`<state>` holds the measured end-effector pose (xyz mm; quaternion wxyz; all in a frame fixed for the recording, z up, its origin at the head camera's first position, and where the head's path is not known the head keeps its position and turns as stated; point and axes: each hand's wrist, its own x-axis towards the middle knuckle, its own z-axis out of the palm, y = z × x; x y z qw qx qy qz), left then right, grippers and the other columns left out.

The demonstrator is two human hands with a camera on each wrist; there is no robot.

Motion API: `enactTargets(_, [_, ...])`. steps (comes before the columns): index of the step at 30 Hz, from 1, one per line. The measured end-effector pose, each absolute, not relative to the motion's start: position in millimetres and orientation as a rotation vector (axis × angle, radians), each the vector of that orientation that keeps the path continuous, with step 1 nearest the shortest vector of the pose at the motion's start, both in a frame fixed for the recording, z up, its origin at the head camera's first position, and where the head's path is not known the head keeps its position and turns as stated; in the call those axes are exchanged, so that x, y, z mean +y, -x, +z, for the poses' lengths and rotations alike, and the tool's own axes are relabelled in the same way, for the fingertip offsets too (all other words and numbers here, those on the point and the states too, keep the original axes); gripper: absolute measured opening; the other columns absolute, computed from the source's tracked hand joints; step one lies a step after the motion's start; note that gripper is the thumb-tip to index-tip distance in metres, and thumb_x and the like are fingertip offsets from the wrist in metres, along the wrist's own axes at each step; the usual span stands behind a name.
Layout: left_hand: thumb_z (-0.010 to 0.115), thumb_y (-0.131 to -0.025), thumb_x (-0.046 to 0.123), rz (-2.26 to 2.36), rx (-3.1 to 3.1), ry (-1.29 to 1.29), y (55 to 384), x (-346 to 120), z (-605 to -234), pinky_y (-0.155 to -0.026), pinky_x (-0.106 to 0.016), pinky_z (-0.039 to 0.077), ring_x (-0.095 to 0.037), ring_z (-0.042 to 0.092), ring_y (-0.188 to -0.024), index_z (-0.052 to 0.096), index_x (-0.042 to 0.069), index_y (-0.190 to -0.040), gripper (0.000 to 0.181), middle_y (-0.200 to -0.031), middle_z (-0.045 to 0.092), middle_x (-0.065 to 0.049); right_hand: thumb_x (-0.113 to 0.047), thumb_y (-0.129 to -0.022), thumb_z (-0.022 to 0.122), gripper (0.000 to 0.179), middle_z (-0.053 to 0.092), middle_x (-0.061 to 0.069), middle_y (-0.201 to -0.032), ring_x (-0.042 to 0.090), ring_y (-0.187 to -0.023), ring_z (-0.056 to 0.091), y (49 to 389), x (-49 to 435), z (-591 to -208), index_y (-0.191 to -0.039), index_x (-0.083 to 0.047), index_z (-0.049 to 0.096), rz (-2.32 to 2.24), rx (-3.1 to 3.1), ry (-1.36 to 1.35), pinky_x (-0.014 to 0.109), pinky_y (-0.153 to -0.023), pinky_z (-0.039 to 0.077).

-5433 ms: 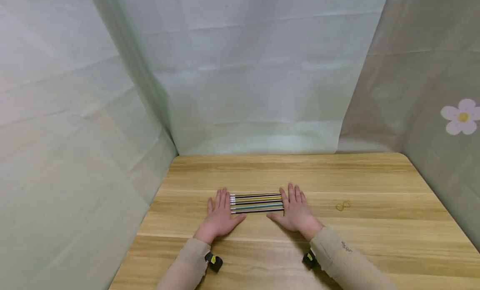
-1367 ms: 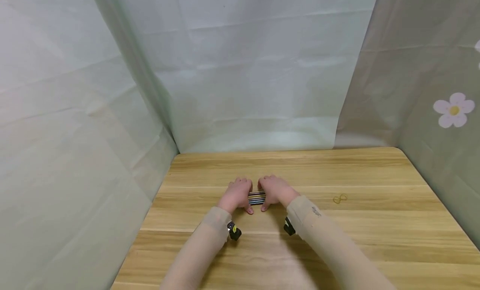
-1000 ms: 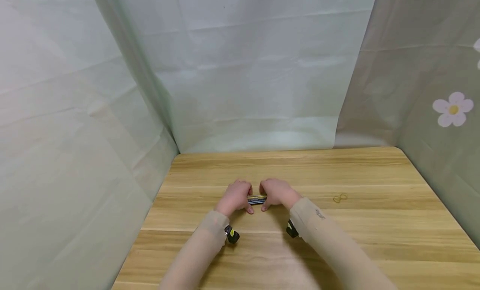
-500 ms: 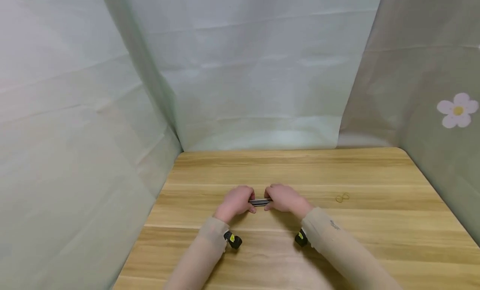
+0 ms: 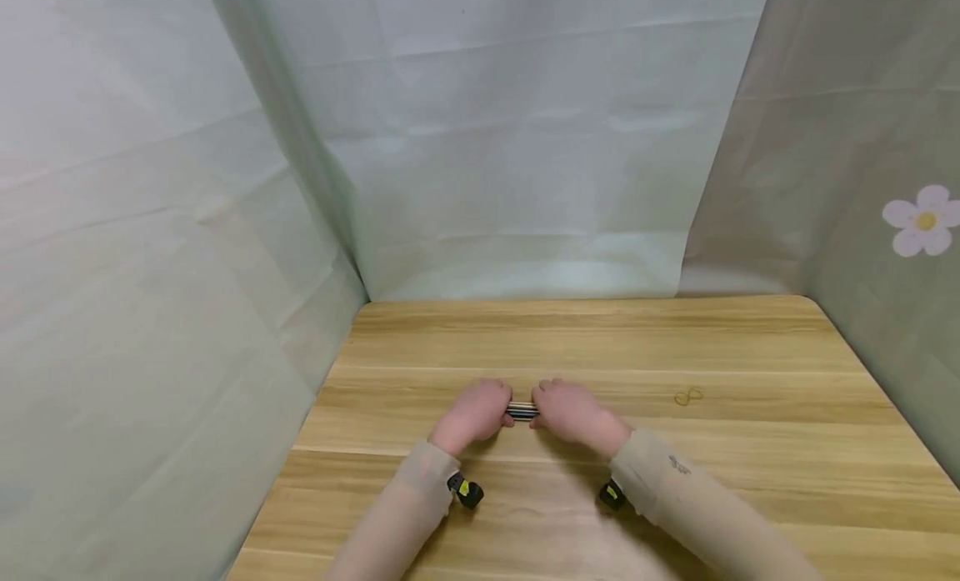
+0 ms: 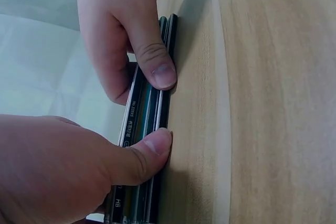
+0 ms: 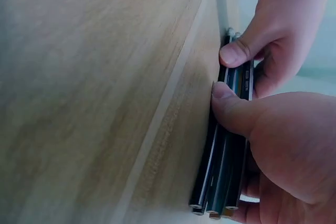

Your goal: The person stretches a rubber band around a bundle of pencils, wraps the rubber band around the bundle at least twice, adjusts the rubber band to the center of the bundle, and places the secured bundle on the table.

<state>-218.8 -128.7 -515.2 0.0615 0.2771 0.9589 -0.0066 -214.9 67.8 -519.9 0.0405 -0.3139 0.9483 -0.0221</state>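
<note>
Several pencils (image 5: pixel 522 411), black, teal and yellow, lie bunched side by side on the wooden table, pointing left to right. My left hand (image 5: pixel 480 410) grips the left part of the bundle, thumb on the near side and fingers curled over the far side. Close beside it, my right hand (image 5: pixel 572 410) holds the right part in the same way. Between the two thumbs a short stretch of pencils shows. In the left wrist view a black pencil (image 6: pixel 131 114) bears white print. The right wrist view shows the unsharpened pencil ends (image 7: pixel 212 212). My palms hide much of the bundle from above.
A thin yellowish rubber band (image 5: pixel 687 396), twisted into a figure eight, lies on the wooden table (image 5: pixel 637 339) to the right of my right hand. Pale cloth (image 5: pixel 510 164) hangs behind the table and along both sides.
At first my flat hands framed the ends of spread pencils. They have since come together and curled round the pencils, which are now gathered into a narrow bundle. The rubber band stays put.
</note>
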Motion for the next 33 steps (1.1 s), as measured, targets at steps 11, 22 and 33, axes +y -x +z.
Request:
enactTargets(11, [0.081,-0.097,0.03,0.024,2.907,-0.882,215.3,-129.6,-519.7,-0.067,-0.036,0.054,-0.014,0.057,-0.071,0.067,0.014,-0.091,0.023,-0.082,0.062,0.003,-0.041,-0.099,0.076,0.034,0.066,0.004,-0.092,0.022,-0.087,0.066,206.2,68.6,-521.1,-0.1,-0.007,0.071,0.026,2.954,1.045,0.039,-0.075,0.06])
enactTargets(22, [0.078,-0.098,0.019,0.026,2.992,-0.937,212.8,-127.5,-512.3,-0.065,-0.038,0.057,-0.019,0.065,-0.071,0.061,0.014,-0.088,0.021,-0.078,0.065,0.001,-0.026,-0.104,0.072,0.023,0.058,0.001,-0.076,0.016,-0.066,0.058,210.0,72.7,-512.8,-0.095,-0.01,0.058,-0.171,2.925,0.96,0.037,-0.06,0.058])
enactTargets(33, [0.067,-0.107,0.03,-0.238,3.162,-0.859,209.9,-113.2,-512.4,-0.078,-0.041,0.054,-0.026,0.066,-0.093,0.06,0.008,-0.111,0.024,-0.099,0.066,-0.009,-0.024,-0.103,0.073,0.022,0.065,0.007,-0.083,0.024,-0.073,0.065,218.1,80.0,-507.2,-0.103,-0.005,0.06,-0.202,3.038,1.079,0.039,-0.064,0.059])
